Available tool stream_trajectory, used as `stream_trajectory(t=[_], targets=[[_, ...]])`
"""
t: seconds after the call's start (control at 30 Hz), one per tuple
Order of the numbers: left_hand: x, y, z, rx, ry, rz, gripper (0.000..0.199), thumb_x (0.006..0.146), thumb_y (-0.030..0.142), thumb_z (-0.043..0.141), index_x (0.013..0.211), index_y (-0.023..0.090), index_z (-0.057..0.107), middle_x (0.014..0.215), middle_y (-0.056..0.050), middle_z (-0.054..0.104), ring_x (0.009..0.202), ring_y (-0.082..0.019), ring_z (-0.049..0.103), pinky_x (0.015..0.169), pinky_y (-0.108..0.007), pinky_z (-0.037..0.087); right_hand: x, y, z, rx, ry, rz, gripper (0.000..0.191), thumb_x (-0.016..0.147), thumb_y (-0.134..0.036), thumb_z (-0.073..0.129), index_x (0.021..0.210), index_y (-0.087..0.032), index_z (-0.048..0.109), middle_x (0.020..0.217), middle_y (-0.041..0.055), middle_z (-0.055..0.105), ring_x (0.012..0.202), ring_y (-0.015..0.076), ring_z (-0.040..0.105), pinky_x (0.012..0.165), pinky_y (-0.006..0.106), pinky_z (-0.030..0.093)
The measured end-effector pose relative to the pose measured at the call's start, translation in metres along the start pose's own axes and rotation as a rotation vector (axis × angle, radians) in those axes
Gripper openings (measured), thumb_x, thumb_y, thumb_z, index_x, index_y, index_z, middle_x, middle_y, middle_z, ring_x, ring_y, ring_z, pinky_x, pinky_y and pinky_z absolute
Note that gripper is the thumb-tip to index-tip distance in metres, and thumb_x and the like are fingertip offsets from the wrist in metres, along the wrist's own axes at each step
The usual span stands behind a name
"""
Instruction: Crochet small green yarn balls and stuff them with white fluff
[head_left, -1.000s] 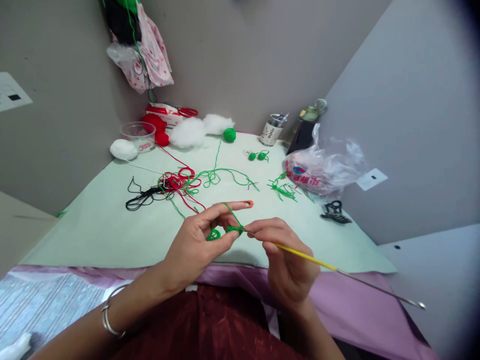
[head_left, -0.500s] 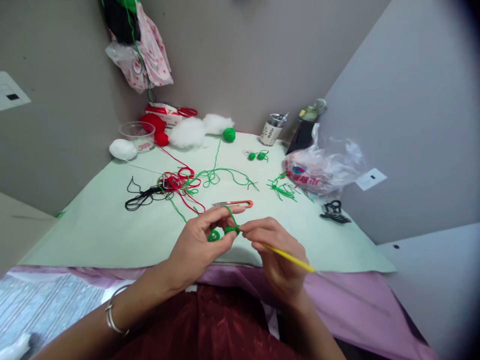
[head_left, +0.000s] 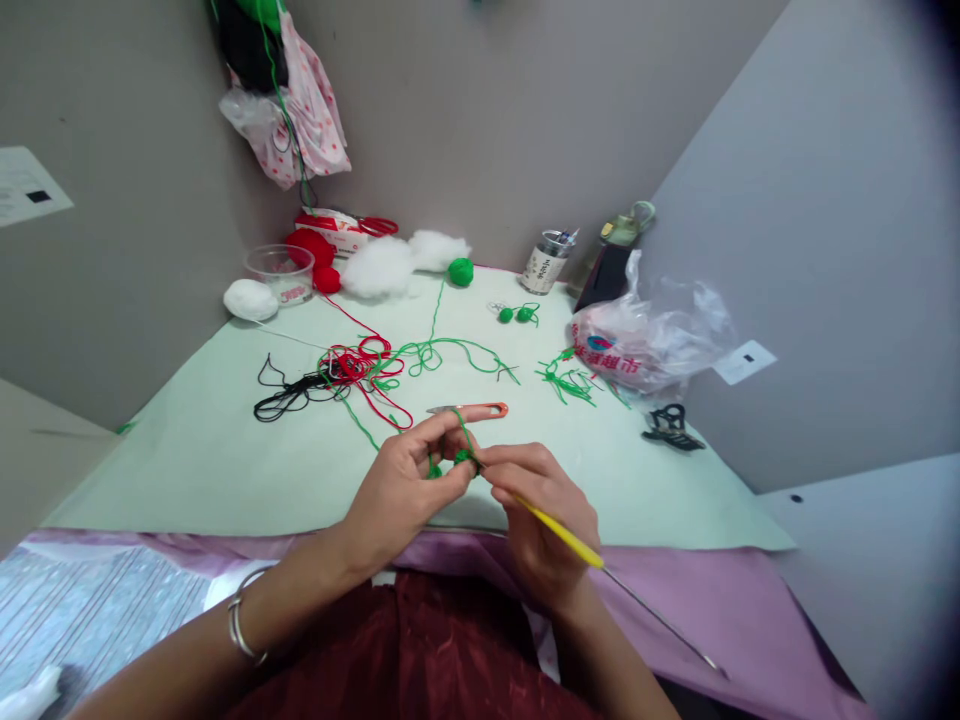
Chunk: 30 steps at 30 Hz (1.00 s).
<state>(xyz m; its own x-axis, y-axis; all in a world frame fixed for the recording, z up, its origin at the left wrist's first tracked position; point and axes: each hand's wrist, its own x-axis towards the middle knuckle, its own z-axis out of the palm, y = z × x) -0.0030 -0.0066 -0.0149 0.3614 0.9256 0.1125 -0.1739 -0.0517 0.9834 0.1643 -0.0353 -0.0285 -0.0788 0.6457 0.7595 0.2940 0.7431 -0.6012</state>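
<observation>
Green crochet piece between left fingers, yellow-handled hook in right fingers' grip

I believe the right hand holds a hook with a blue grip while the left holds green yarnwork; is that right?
The grip is yellow, not blue, as the head view shows; the right hand holds the hook, the left hand green yarnwork.
</observation>
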Motion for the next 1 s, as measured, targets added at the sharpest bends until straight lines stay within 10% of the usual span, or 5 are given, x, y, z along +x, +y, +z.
stream_trajectory(t=[0.37, 0.7, 1.0], targets=[[0.000, 0.007, -0.004, -0.071, -0.081, -0.047, 0.045, 0.090, 0.020, 0.071, 0.134, 0.029, 0.068, 0.091, 0.002, 0.061, 0.084, -0.011, 0.054, 0.080, -0.025, 0.043, 0.007, 0.002, 0.000, 0.503, 0.181, 0.403, 0.019, 0.104, -0.026, 0.054, 0.096, -0.024, 0.071, 0.091, 0.0013, 0.074, 0.074, 0.0125, 0.067, 0.073, 0.028, 0.054], [-0.001, 0.014, -0.003, -0.057, -0.077, -0.022, 0.005, 0.089, 0.019, 0.069, 0.087, 0.020, 0.073, 0.095, -0.001, 0.066, 0.083, -0.012, 0.054, 0.081, -0.026, 0.045, 0.005, -0.004, -0.006, 0.279, 0.104, 0.248, 0.019, 0.103, -0.019, 0.053, 0.100, -0.023, 0.071, 0.091, 0.0029, 0.074, 0.082, 0.0166, 0.068, 0.075, 0.033, 0.054], [-0.002, 0.013, -0.002, -0.009, -0.027, -0.012, 0.036, 0.088, 0.019, 0.071, 0.123, 0.024, 0.074, 0.085, 0.000, 0.061, 0.082, -0.013, 0.055, 0.081, -0.026, 0.047, 0.005, -0.007, -0.004, 0.154, 0.101, 0.140, 0.022, 0.101, -0.011, 0.052, 0.104, -0.022, 0.070, 0.092, 0.0033, 0.073, 0.083, 0.0160, 0.069, 0.074, 0.033, 0.057]])
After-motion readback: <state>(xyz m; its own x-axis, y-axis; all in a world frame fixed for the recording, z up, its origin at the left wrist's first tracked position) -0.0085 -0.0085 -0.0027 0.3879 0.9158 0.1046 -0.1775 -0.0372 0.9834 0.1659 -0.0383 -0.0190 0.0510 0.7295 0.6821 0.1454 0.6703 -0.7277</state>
